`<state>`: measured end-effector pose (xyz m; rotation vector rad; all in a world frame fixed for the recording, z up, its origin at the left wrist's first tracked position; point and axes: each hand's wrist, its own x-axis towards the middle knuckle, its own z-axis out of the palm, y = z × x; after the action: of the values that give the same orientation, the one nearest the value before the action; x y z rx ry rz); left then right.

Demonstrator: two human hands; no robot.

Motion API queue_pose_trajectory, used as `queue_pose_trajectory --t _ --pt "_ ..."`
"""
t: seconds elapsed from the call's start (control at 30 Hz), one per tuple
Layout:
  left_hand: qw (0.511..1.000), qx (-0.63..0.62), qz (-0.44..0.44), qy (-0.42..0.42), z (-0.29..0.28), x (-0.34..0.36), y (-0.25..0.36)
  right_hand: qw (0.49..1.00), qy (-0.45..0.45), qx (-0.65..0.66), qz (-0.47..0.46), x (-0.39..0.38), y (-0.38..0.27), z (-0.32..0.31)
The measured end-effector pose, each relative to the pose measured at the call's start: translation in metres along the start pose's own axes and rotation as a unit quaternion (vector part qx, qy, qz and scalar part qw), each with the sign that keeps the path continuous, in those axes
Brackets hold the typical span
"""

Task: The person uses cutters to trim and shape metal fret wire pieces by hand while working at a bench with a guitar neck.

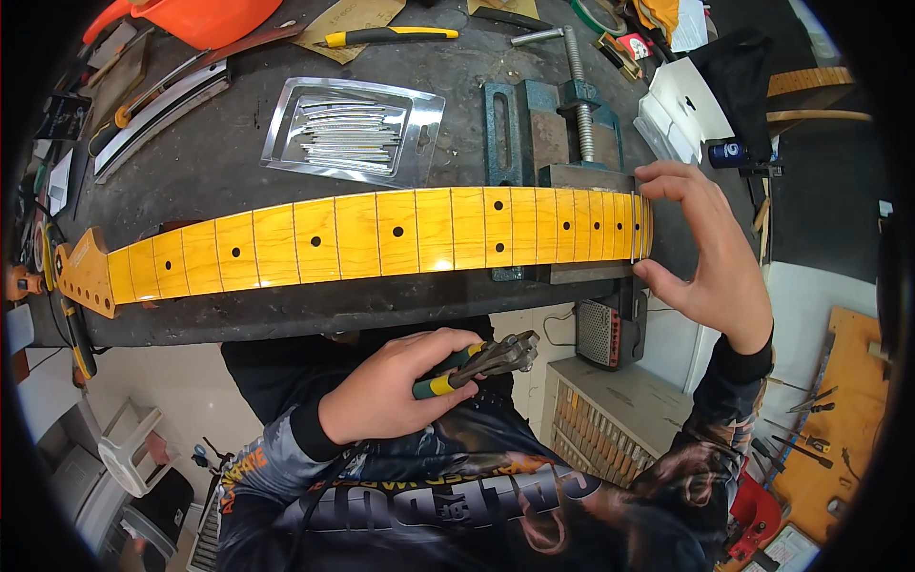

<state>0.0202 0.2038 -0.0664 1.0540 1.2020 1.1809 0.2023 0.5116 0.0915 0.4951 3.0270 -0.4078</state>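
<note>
A glossy yellow guitar neck [416, 233] with black dot inlays lies across the bench, its headstock [84, 275] at the left. At its right end, my right hand [710, 248] spans the neck's width, with thumb and forefinger at the two ends of a silver fret wire [634, 229]. My left hand [396, 381] is closed around cutting pliers [481, 365] with green and yellow handles, held in front of the bench edge, jaws to the right. Behind the neck, a clear plastic tray [419, 143] holds several more fret wires [348, 133].
A green metal vise [503, 133] with a threaded screw [578, 95] sits under and behind the neck's right part. A yellow-black tool [391, 35], an orange container [205, 19] and a white package [681, 110] lie farther back. A grey cabinet [620, 396] stands below the bench.
</note>
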Motion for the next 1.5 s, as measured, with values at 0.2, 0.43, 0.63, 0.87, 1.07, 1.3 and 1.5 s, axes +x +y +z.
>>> queue_pose_trajectory --t 0.2,0.43,0.63,0.87,1.07,1.3,1.5 --pt "1.0 -0.003 0.004 -0.003 -0.001 0.001 -0.001 1.0 -0.002 -0.003 -0.002 0.0 -0.002 -0.001" --pt "1.0 0.006 0.005 -0.003 -0.001 0.0 -0.003 1.0 -0.005 -0.004 0.001 0.0 -0.001 0.0" --pt "1.0 0.02 0.008 0.001 -0.001 0.001 -0.003 1.0 -0.006 0.001 0.015 -0.001 -0.002 -0.001" --pt "0.999 0.047 0.021 0.003 -0.006 -0.001 0.005 1.0 0.023 0.0 0.014 -0.007 -0.009 -0.009" --pt "0.995 -0.082 0.039 0.033 -0.006 -0.013 0.026 0.978 0.154 0.106 -0.096 -0.014 -0.055 0.002" --pt "0.948 -0.261 0.071 0.17 0.009 -0.031 0.06 0.915 0.147 0.307 -0.216 0.003 -0.117 0.092" --pt "0.94 -0.25 0.106 0.207 0.003 -0.065 0.049 0.886 0.126 0.374 -0.245 0.011 -0.145 0.122"
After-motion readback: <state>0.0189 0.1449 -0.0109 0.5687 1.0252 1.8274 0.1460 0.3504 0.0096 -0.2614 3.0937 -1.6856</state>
